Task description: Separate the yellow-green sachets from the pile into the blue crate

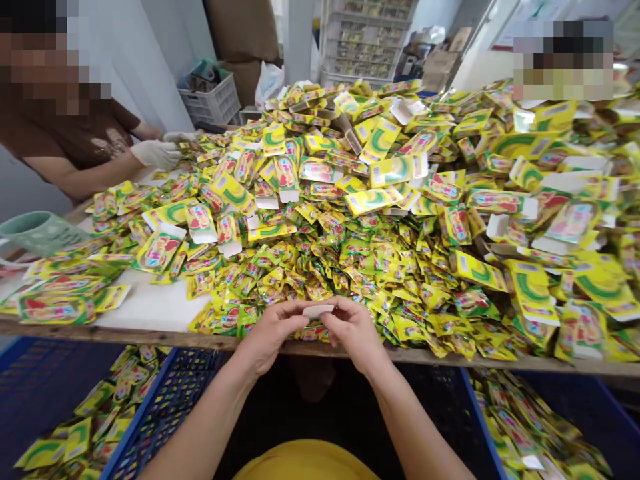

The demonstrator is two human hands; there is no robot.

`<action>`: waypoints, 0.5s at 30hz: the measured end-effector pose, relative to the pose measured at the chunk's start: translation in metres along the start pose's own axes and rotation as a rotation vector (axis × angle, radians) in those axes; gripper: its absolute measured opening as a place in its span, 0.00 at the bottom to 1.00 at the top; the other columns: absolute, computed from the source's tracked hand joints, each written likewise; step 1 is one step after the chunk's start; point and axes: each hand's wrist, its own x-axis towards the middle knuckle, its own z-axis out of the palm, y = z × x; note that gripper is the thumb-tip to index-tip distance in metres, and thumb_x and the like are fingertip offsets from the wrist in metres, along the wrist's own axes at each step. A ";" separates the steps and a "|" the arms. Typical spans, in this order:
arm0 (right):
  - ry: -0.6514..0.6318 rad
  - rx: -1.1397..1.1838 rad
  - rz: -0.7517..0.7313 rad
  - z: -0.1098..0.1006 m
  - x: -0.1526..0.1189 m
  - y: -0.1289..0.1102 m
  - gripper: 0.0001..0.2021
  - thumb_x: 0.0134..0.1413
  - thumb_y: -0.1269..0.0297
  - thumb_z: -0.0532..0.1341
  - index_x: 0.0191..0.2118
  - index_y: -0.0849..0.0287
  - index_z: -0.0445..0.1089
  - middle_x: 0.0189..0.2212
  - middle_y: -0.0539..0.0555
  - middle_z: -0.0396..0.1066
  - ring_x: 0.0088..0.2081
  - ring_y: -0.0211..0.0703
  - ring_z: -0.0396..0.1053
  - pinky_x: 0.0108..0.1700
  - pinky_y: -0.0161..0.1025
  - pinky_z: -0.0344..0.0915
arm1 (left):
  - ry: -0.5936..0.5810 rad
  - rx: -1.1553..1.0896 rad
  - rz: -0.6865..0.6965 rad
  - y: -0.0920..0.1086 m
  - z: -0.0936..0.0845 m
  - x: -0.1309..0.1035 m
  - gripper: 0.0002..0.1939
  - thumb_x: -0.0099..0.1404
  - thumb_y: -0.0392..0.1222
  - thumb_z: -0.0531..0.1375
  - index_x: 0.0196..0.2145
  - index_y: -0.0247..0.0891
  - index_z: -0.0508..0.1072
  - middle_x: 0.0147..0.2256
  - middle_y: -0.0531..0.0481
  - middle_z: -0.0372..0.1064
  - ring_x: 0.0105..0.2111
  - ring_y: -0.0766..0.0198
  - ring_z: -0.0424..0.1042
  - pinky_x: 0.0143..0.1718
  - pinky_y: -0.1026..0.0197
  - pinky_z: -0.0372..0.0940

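Note:
Both of my hands meet at the table's front edge around a small cardboard box (319, 311), whose white end flap faces up. My left hand (270, 328) pinches its left side between thumb and fingers. On the other side, the thumb and fingers of my right hand (354, 328) close on it. Most of the box is hidden by my fingers. Just beyond my hands lies a heap of small yellow-green sachets (350, 267). Behind them rises a big pile of yellow-green printed boxes (385, 170), many with white end flaps standing open.
At left, a co-worker's gloved hand (157, 153) is at the pile. A green cup-like roll (43, 232) stands near the left edge. Blue crates (137, 413) holding packets sit below the wooden table edge (210, 339). Stacked white crates (367, 40) stand behind.

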 end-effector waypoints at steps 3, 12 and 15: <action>0.022 -0.027 -0.144 0.000 0.006 -0.003 0.11 0.49 0.61 0.64 0.39 0.58 0.78 0.30 0.52 0.71 0.22 0.32 0.65 0.21 0.31 0.65 | 0.153 0.058 0.100 0.005 0.002 0.004 0.13 0.55 0.38 0.65 0.40 0.39 0.78 0.40 0.49 0.77 0.41 0.61 0.74 0.46 0.62 0.65; 0.060 0.069 -0.058 0.001 0.022 0.003 0.13 0.40 0.57 0.70 0.33 0.59 0.78 0.27 0.52 0.73 0.21 0.38 0.70 0.21 0.34 0.69 | 0.308 0.296 0.327 -0.011 0.001 0.010 0.11 0.61 0.43 0.63 0.42 0.42 0.77 0.40 0.50 0.77 0.39 0.63 0.74 0.42 0.63 0.68; 0.042 0.062 -0.153 0.000 0.019 0.003 0.10 0.41 0.58 0.70 0.31 0.57 0.79 0.31 0.53 0.73 0.25 0.39 0.72 0.25 0.36 0.73 | 0.268 0.407 0.435 -0.008 0.001 0.012 0.06 0.61 0.41 0.63 0.36 0.40 0.78 0.35 0.49 0.76 0.35 0.63 0.74 0.39 0.63 0.68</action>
